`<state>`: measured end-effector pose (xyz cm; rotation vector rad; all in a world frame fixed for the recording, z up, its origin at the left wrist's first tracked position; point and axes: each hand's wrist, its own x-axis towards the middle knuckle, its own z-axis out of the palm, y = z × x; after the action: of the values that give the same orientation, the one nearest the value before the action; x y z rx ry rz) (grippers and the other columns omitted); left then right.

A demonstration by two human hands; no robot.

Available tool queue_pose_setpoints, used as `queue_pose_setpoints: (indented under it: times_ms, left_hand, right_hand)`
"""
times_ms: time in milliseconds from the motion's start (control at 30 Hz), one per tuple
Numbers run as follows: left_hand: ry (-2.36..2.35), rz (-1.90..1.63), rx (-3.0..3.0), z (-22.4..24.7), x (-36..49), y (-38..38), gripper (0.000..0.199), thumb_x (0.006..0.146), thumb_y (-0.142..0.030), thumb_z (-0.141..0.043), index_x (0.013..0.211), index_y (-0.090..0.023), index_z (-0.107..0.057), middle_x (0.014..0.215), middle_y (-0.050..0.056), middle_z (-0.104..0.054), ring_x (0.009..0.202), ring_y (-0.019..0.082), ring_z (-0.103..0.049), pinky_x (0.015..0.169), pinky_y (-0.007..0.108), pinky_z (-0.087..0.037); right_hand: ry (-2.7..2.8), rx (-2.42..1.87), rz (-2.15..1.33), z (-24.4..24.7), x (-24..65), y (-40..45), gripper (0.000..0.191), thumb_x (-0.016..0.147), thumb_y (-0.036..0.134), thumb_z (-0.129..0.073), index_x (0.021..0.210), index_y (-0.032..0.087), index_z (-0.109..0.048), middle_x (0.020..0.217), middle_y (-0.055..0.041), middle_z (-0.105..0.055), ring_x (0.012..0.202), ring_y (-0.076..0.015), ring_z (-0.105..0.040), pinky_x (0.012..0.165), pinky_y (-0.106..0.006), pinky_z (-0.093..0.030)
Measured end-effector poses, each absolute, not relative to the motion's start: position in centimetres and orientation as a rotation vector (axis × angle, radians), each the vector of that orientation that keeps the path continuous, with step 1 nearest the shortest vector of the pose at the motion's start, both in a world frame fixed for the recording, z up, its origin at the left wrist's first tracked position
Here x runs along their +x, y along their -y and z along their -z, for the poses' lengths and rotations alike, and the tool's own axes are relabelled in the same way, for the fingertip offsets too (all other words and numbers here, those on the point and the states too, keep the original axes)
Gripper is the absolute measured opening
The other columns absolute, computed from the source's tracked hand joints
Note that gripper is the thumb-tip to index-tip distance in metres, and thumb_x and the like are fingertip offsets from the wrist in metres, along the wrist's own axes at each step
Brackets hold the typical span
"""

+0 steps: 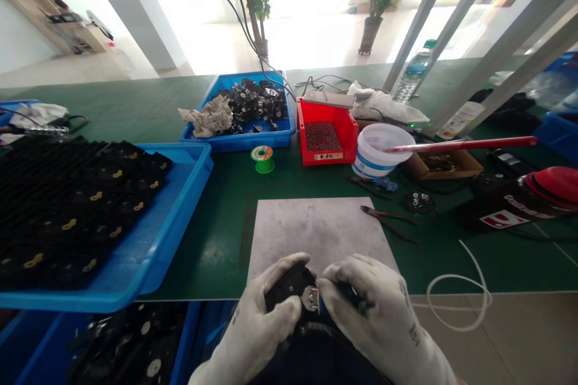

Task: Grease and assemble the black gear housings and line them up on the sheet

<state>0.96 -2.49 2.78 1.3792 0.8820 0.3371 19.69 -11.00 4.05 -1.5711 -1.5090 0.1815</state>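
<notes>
Both hands wear white gloves. At the front edge of the white board (316,222), my left hand (257,325) is closed around a black plastic housing (289,286), with the thumb over its near side. A small silver metal plate (310,299) sits at that housing's right end. My right hand (379,295) is curled close to the metal plate, thumb and forefinger pinched together. Something dark shows within its curled fingers, too covered to name. Pliers (391,215) lie at the board's right edge.
At left, a blue tray (167,240) bears rows of black housings. Behind the board stand a blue tray (189,138) of black parts, a green solder spool (263,162), a red bin (326,158) and a white tub (365,159). A black bottle (515,210) lies at right.
</notes>
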Motion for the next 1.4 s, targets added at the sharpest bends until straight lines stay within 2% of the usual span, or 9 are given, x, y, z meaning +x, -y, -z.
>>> queue_pose_setpoints:
  times_ms: [267,433,633,833,1100,1200,1400]
  left_hand:
    - [-0.889,-0.320,1.371,-3.4,1.1,2.5,0.056,0.088,-0.037,-0.064,0.141,-0.020,-0.065,0.133,0.009,-0.073,0.121,0.031,-0.070,0.108,0.039,-0.055]
    - [-0.887,-0.319,1.372,-3.4,1.2,2.5,0.053,0.088,-0.033,-0.066,0.140,-0.022,-0.066,0.131,0.007,-0.073,0.120,0.029,-0.070,0.107,0.035,-0.055]
    - [-0.903,-0.321,1.362,-3.5,1.4,2.5,0.055,0.086,-0.034,-0.066,0.139,-0.020,-0.067,0.131,0.008,-0.074,0.119,0.030,-0.071,0.107,0.036,-0.056]
    - [-0.893,-0.340,1.361,-3.6,1.1,2.8,0.059,0.086,-0.037,-0.066,0.141,-0.016,-0.067,0.136,0.012,-0.072,0.122,0.033,-0.070,0.113,0.041,-0.053]
    - [-0.990,-0.394,1.316,-3.6,0.8,3.3,0.060,0.087,-0.051,-0.074,0.139,-0.019,-0.070,0.132,0.011,-0.075,0.123,0.032,-0.072,0.101,0.029,-0.060]
    - [-0.970,-0.364,1.352,-2.9,0.2,2.9,0.065,0.089,-0.057,-0.073,0.141,-0.020,-0.069,0.134,0.012,-0.074,0.122,0.033,-0.072,0.098,0.030,-0.062]
    - [-1.004,-0.387,1.335,-2.7,0.0,3.0,0.069,0.084,-0.062,-0.078,0.140,-0.022,-0.070,0.135,0.011,-0.075,0.125,0.034,-0.071,0.103,0.031,-0.061]
  right_hand:
    - [1.515,-1.573,-0.220,-4.3,19.8,11.1,0.017,0.094,0.018,-0.064,0.078,0.022,-0.063,0.073,0.0036,-0.069,0.064,-0.0105,-0.066,0.063,-0.025,-0.046]
    - [1.466,-1.571,-0.334,-4.3,19.9,11.2,0.016,0.094,0.017,-0.063,0.079,0.022,-0.064,0.076,0.0037,-0.071,0.068,-0.0095,-0.068,0.065,-0.022,-0.048]
    - [1.492,-1.577,-0.262,-4.3,19.8,11.2,0.017,0.095,0.019,-0.064,0.079,0.022,-0.063,0.074,0.0051,-0.069,0.067,-0.0082,-0.067,0.063,-0.022,-0.046]
    - [1.518,-1.557,-0.229,-4.0,19.7,11.3,0.015,0.094,0.016,-0.066,0.082,0.023,-0.060,0.076,0.0066,-0.069,0.067,-0.0085,-0.066,0.067,-0.024,-0.045]
    - [1.550,-1.567,-0.268,-4.5,19.5,11.6,0.013,0.095,0.020,-0.067,0.082,0.021,-0.064,0.076,0.0045,-0.070,0.068,-0.0111,-0.066,0.068,-0.027,-0.043]
    - [1.539,-1.580,-0.291,-4.8,19.4,11.7,0.012,0.095,0.021,-0.066,0.083,0.021,-0.065,0.077,0.0048,-0.070,0.068,-0.0109,-0.065,0.067,-0.028,-0.041]
    - [1.510,-1.575,-0.262,-4.8,19.3,11.8,0.014,0.094,0.023,-0.066,0.081,0.021,-0.063,0.075,0.0036,-0.069,0.066,-0.0125,-0.064,0.066,-0.029,-0.040]
